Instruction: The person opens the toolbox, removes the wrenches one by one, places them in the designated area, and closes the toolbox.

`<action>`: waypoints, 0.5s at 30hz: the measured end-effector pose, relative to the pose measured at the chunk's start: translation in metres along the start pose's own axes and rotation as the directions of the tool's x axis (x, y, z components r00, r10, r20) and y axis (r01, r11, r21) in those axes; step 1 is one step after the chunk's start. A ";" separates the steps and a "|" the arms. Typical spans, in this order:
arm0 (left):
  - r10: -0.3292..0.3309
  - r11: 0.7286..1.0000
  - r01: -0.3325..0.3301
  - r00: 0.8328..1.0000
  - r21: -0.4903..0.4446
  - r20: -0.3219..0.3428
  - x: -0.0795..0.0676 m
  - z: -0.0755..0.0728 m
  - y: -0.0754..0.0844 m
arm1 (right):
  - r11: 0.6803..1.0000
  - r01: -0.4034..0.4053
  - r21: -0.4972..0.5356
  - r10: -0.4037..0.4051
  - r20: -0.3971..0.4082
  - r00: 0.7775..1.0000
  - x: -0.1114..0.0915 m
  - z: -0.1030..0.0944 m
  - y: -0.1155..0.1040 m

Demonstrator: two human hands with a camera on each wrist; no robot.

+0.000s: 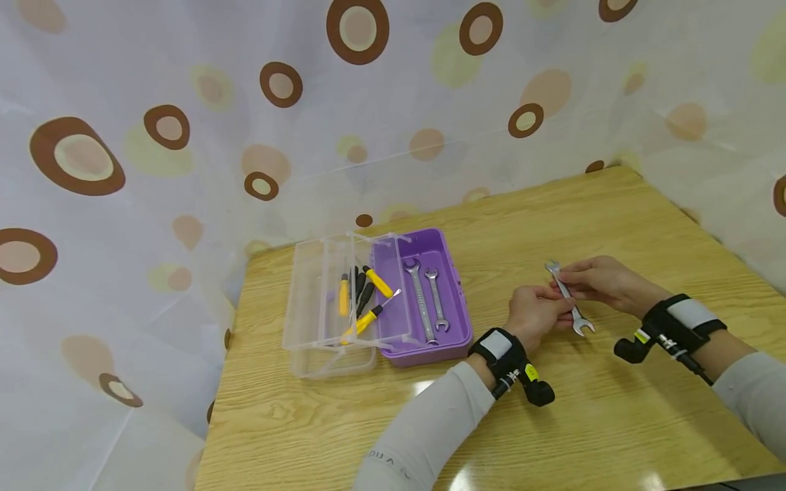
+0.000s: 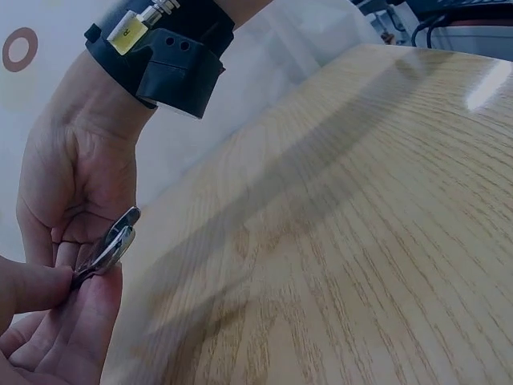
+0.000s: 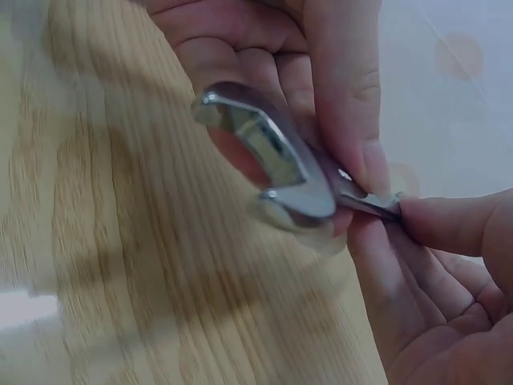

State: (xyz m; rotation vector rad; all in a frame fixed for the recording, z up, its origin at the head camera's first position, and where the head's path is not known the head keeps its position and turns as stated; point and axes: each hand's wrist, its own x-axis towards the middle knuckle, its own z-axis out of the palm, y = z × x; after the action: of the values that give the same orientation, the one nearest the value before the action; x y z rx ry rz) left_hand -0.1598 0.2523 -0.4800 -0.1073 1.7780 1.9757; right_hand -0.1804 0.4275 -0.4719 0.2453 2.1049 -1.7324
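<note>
A silver open-end wrench [image 1: 564,290] is held in the air between both hands, an open end pointing toward me. My left hand [image 1: 531,317] pinches it near that lower end. Farther up, the fingers of my right hand [image 1: 608,281] grip the shaft close to the other end. Seen from the right wrist, the wrench's open end [image 3: 280,160] is large and near, with the left hand [image 3: 248,40] above and the right hand [image 3: 449,321] at lower right. In the left wrist view, the wrench [image 2: 108,250] partly hides behind fingers.
Left of my hands stands an open purple toolbox [image 1: 464,320] with two wrenches inside, a larger one [image 1: 421,300] and a smaller one [image 1: 437,298]. A clear plastic tray [image 1: 303,300] extends over its left side with several yellow and black screwdrivers [image 1: 344,296]. Patterned curtains [image 1: 393,102] border the wooden table [image 1: 295,436].
</note>
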 end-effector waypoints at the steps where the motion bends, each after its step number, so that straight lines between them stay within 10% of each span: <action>1: -0.001 1.000 0.001 1.000 0.008 -0.002 0.001 0.001 -0.001 | 1.000 -0.002 -0.021 0.001 -0.011 1.000 0.000 -0.002 0.001; 15: -0.033 0.998 0.034 0.999 0.044 -0.017 0.007 0.017 -0.023 | 0.962 -0.012 -0.272 -0.011 -0.085 0.996 0.002 -0.019 0.025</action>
State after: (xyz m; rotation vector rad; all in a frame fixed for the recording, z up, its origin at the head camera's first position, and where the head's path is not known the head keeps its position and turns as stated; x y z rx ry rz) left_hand -0.1521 0.2712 -0.5013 -0.1377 1.8171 1.9164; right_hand -0.1764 0.4509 -0.4921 0.2433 2.3739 -1.4310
